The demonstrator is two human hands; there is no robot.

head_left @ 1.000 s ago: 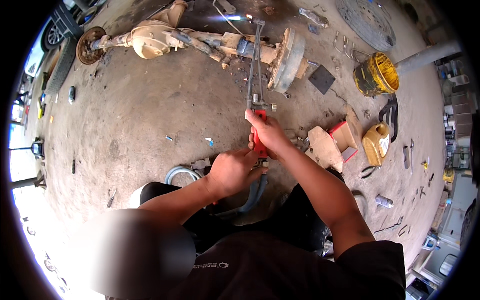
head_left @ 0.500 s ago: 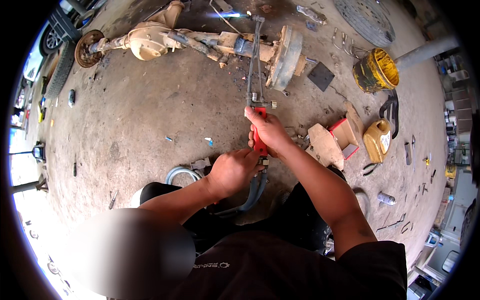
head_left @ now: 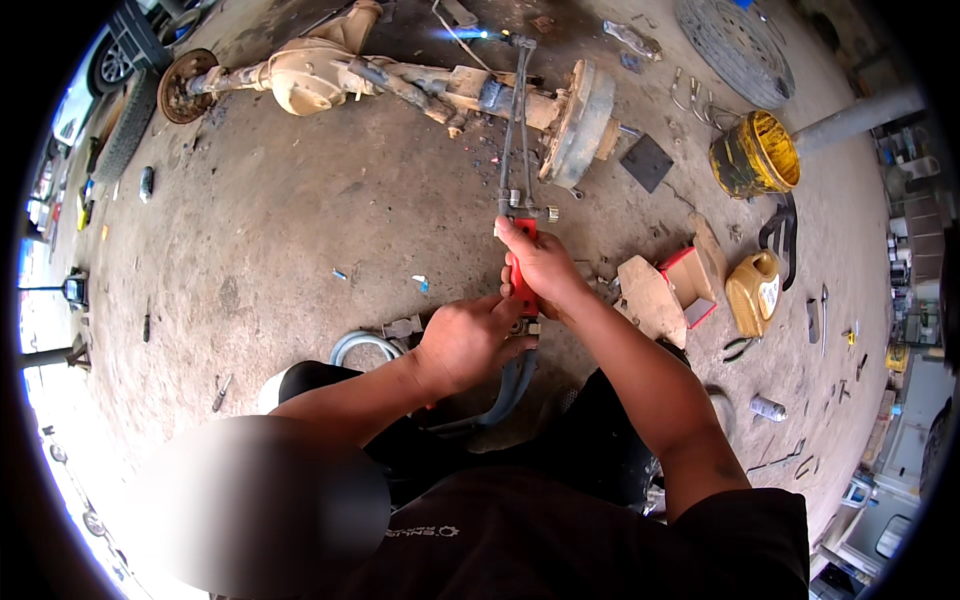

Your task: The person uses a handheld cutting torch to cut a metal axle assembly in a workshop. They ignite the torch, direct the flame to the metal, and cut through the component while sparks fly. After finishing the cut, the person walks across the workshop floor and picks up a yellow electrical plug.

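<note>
My right hand (head_left: 543, 265) is wrapped round the red handle of a cutting torch (head_left: 526, 232), its thumb lying along the top. Just behind it my left hand (head_left: 468, 345) is closed at the torch's rear end, fingers on the brass fittings where the hoses (head_left: 512, 385) join; exactly what the fingertips pinch is partly hidden. The torch's long metal tubes point away from me, and a blue flame (head_left: 470, 35) burns leftward from its head. Beyond the tubes lies a rusty vehicle axle (head_left: 305, 78) with a drum (head_left: 580, 125) at its right end.
To the right stand a yellow-stained bucket (head_left: 752, 155), a gold oil jug (head_left: 752, 292) and an opened cardboard box (head_left: 650, 293). A spray can (head_left: 768, 408) and pliers (head_left: 740, 348) lie nearby. Tyres (head_left: 735, 50) rest at far right and far left. Grey hose loops by my left knee.
The flame has turned a deeper blue with a tighter bright core. Both hands keep their grip on the torch; the whole view has shifted slightly.
</note>
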